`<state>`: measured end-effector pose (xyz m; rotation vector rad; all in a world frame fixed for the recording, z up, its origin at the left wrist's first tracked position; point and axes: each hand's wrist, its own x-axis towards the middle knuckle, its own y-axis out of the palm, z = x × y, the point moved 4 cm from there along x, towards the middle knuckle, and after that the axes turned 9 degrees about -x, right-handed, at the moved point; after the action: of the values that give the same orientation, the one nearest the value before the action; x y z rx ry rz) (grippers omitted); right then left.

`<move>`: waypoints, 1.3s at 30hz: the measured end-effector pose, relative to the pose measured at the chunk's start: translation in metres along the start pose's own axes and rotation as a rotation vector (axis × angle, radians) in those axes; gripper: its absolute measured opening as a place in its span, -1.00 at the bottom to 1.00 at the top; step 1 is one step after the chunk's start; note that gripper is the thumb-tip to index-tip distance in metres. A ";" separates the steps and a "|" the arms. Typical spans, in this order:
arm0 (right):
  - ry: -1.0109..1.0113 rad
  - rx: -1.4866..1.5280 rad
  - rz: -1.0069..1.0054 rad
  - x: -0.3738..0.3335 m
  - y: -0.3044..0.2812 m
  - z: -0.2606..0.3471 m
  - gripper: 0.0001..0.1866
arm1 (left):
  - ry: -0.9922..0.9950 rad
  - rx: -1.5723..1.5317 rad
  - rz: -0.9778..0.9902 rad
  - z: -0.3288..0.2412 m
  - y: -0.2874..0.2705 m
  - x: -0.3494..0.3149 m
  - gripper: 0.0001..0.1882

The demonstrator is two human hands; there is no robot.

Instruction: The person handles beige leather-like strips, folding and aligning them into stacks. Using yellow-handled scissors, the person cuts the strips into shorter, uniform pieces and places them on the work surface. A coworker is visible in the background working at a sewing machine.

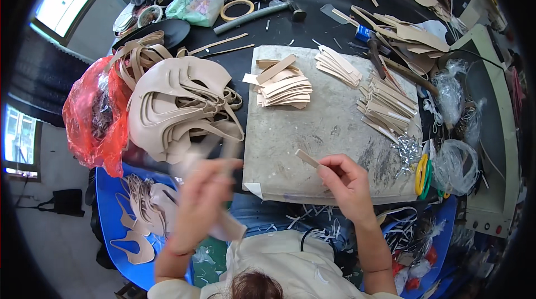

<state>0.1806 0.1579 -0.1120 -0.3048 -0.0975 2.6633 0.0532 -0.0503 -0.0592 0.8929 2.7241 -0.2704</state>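
My right hand (347,184) pinches a short beige strip (306,158) between thumb and fingertips, above the near part of the grey work slab (335,137). Smeared by motion, my left hand (201,201) is closed round a beige cut leather-like piece (230,226), whose lower end hangs below the palm. To the left of the slab lies a heap of beige curved cut pieces (178,98). A stack of short beige strips (285,89) sits on the slab's far left, and more strips (385,103) lie in bundles at its right.
A red plastic bag (97,120) stands left of the heap. Small metal pieces (410,151) and scissors with yellow and green handles (423,176) lie by the slab's right edge. At the back rests a hammer (262,15). Blue trays (109,226) flank my lap.
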 end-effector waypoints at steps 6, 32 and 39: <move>-0.135 -0.113 0.019 -0.007 -0.007 0.027 -0.87 | -0.030 -0.562 0.153 0.032 0.058 0.012 -0.65; -0.130 -0.209 0.111 0.008 0.023 0.032 -0.91 | -0.008 -0.491 0.235 0.030 0.057 0.015 -0.61; -0.175 -0.079 0.181 0.004 0.026 0.023 -0.91 | -0.075 -0.658 0.118 0.036 0.058 0.013 -0.60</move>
<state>0.1605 0.1362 -0.0935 -0.1083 -0.2409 2.8674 0.0846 -0.0065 -0.1031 0.8083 2.4152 0.5710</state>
